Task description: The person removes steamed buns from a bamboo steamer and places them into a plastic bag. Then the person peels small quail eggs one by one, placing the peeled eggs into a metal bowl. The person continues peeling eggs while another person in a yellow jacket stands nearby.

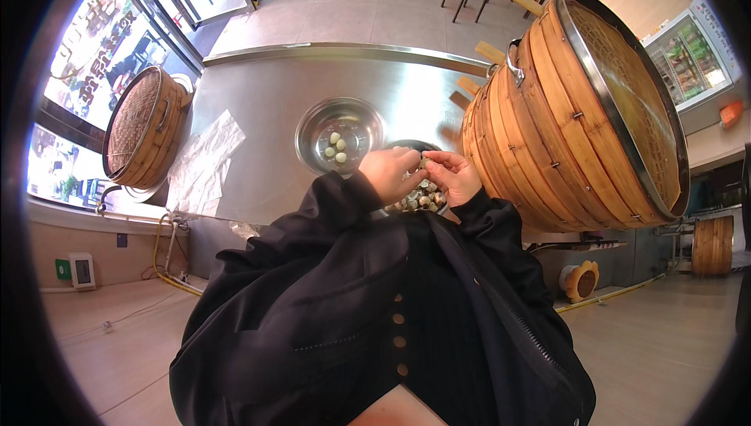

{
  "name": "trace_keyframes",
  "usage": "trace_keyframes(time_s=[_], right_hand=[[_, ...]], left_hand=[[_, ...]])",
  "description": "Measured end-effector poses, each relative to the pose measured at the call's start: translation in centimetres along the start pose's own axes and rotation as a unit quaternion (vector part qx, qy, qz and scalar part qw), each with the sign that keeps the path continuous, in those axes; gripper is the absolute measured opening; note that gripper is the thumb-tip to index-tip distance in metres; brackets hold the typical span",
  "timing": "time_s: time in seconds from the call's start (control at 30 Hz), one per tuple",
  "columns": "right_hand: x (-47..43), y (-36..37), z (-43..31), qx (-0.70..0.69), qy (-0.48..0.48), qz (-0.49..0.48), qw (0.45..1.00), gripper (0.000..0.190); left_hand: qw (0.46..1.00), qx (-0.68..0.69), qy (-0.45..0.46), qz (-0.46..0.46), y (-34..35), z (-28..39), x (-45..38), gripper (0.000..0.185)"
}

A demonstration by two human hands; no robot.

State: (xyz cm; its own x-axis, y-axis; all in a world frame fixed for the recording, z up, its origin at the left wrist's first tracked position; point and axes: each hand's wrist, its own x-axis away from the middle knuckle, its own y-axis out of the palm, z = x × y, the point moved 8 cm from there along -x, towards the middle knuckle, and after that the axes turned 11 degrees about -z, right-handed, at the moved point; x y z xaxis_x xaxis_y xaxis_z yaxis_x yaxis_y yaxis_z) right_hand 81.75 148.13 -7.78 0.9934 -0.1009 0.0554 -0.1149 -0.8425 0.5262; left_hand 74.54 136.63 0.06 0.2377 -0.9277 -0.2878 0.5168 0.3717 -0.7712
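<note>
Over a bowl (384, 213) of speckled quail eggs (433, 198) and shell pieces, my left hand (389, 172) and my right hand (456, 177) meet at the fingertips. Pinched between them is one small speckled quail egg (425, 163), partly hidden by the fingers. My right thumb and forefinger grip it from the right, while the left fingers and thumb touch it from the other side. Beyond my left hand stands a stainless steel bowl (305, 132) with several peeled quail eggs (335, 148) at its bottom. My hands cover much of the nearer bowl.
A tall stack of bamboo steamers (528, 127) rises close by my right hand. Crumpled white paper (205, 162) lies on the steel counter (258, 91) at left, beside a smaller lidded bamboo steamer (141, 129). A raised metal edge (346, 50) runs along the counter's far side.
</note>
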Motion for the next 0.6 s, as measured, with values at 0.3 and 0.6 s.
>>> trace_keyframes(time_s=[0.3, 0.6], right_hand=[[0.0, 0.6, -0.1, -0.013, -0.003, -0.007, 1.000, 0.023], [0.0, -0.1, 0.5, -0.005, 0.016, 0.007, 1.000, 0.023]], left_hand=[[0.995, -0.075, 0.042, 0.045, 0.0, 0.7, 0.1, 0.011], [0.994, -0.084, 0.070, 0.022, -0.4, 1.1, 0.1, 0.010]])
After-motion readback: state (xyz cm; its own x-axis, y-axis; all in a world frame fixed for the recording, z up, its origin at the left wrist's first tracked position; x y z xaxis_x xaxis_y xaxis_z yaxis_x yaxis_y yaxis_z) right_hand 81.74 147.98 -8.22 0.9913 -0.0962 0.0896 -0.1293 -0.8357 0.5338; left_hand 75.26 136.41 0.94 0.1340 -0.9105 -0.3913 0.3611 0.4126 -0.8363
